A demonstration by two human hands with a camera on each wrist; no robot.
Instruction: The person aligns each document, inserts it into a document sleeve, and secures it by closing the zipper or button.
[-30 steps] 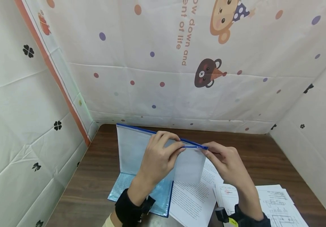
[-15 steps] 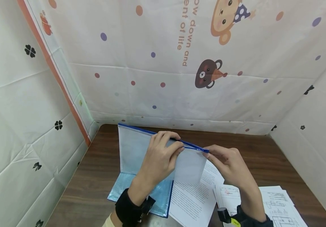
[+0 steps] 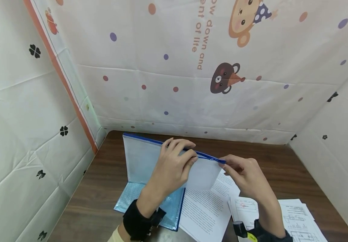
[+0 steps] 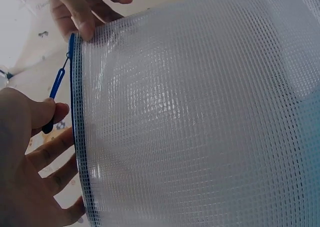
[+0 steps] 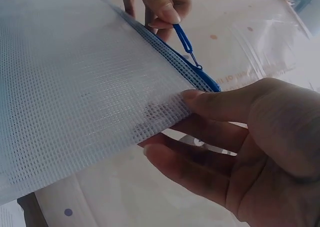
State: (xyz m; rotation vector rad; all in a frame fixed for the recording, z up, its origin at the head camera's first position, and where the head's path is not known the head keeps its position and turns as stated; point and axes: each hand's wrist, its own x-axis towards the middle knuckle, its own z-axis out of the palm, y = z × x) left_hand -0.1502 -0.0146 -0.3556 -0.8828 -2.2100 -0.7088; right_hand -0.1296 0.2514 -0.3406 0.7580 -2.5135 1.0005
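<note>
The left hand (image 3: 169,168) pinches the blue zipper pull (image 5: 186,42) between thumb and forefinger, fingers curled round the slim tab, while the right hand (image 3: 243,174) pinches the corner of the mesh zip pouch (image 3: 143,159) at the end of its blue zipper edge (image 4: 76,137), thumb on the near face and fingers behind. The pouch stands upright between the two grips, its lower part folded onto the wooden desk (image 3: 283,164). From the left hand's pinch, the slider sits toward the right hand, close to the held corner, so the two grips are near each other at that end. The long axis of the zipper runs away from both hands, out past the left hand toward the far left corner of the pouch, and almost the whole track lies on that side of the pull. The left hand is the nearer one to that open run; the right hand anchors the end. Printed sheets (image 3: 205,211) lie on the desk below the right hand's wrist.
</note>
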